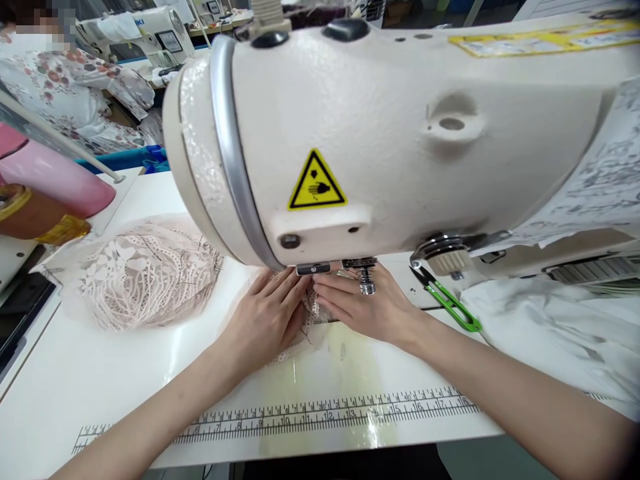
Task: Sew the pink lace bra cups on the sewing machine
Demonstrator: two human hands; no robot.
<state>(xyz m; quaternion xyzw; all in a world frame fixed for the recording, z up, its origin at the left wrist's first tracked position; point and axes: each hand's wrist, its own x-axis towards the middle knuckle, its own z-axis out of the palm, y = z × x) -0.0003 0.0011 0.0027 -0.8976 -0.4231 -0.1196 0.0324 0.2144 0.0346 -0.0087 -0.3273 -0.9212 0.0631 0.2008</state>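
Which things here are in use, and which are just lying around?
In use: left hand and right hand, both flat on the lace piece; sewing machine; presser foot.
Lying about: lace pile; green snips; white cloth; printed ruler.

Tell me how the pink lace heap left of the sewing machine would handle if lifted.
Probably floppy: the lace heap lies in soft crumpled folds. Likely light, being see-through openwork. Its holes and loose threads could snag.
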